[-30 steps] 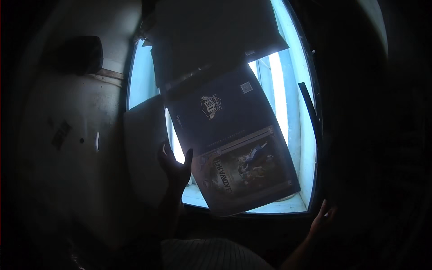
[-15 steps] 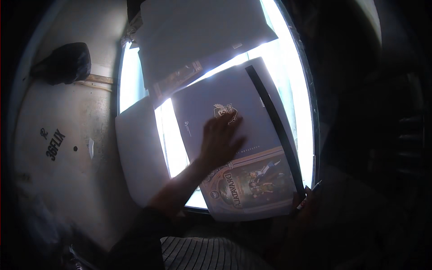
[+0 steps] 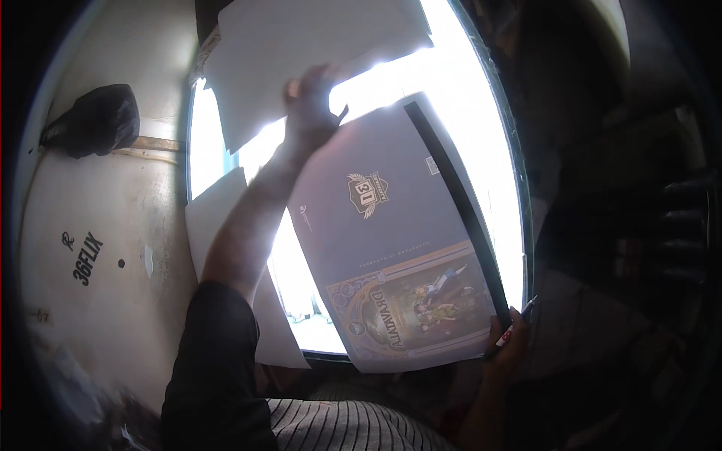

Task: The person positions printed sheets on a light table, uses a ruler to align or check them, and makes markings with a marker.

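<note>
A large printed sheet (image 3: 376, 225) lies on a brightly lit panel, blue-grey with a winged crest in the middle and an illustrated panel at its near end. A black strip (image 3: 456, 184) runs along its right side. My left hand (image 3: 310, 113) is raised past the sheet's far left corner, beside a plain pale sheet (image 3: 316, 34). Its thumb is apart from the fingers, and nothing shows in it, though motion blurs it. At the near right corner my right hand (image 3: 511, 349) is closed around a slim pen-like tool (image 3: 502, 340), its fingertips by the sheet's edge.
Another pale sheet (image 3: 214, 218) overhangs the lit panel's left edge. A dark, bag-like object (image 3: 98, 120) rests on the whitish surface (image 3: 143, 225) at left, which bears dark lettering. The lit panel (image 3: 304, 263) glows between the sheets. Dark rods or tubes (image 3: 647, 233) show dimly at right.
My left hand has left the printed sheet's crest and moved far and left. The far sheets have shifted, and their printed edge no longer shows. My right hand has stayed at the corner.
</note>
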`<state>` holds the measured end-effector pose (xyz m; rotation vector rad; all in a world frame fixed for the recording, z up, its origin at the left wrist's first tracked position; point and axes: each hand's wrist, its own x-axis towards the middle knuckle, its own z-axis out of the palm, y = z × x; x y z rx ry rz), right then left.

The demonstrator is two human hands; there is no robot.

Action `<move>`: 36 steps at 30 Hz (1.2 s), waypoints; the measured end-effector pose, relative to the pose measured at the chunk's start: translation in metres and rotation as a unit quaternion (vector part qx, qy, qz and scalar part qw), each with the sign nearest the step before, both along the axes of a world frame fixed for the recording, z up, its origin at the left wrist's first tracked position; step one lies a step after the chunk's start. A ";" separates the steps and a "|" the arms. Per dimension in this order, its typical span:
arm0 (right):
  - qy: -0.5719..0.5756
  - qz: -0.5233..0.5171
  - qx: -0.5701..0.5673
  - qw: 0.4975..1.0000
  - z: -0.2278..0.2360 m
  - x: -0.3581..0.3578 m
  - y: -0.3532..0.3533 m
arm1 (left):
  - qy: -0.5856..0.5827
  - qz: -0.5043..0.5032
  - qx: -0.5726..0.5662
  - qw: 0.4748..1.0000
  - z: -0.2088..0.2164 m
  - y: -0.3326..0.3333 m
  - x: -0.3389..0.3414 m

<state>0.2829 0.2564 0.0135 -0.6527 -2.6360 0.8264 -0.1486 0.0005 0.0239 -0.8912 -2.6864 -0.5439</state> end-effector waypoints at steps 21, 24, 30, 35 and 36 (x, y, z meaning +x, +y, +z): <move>0.041 0.015 0.111 0.993 -0.008 0.066 0.018 | -0.051 -0.015 -0.125 0.991 -0.036 0.089 0.073; -0.119 0.072 0.117 0.983 0.015 0.086 0.014 | -0.052 -0.020 -0.105 0.993 -0.041 0.089 0.073; -0.029 0.028 -0.038 0.998 -0.013 0.100 0.005 | -0.037 -0.014 -0.123 0.992 -0.035 0.085 0.063; 0.024 0.067 0.037 0.997 -0.009 0.086 0.009 | -0.039 -0.032 -0.126 0.991 -0.040 0.089 0.063; 0.024 0.064 0.037 0.997 -0.009 0.084 0.009 | -0.043 -0.029 -0.133 0.990 -0.042 0.088 0.064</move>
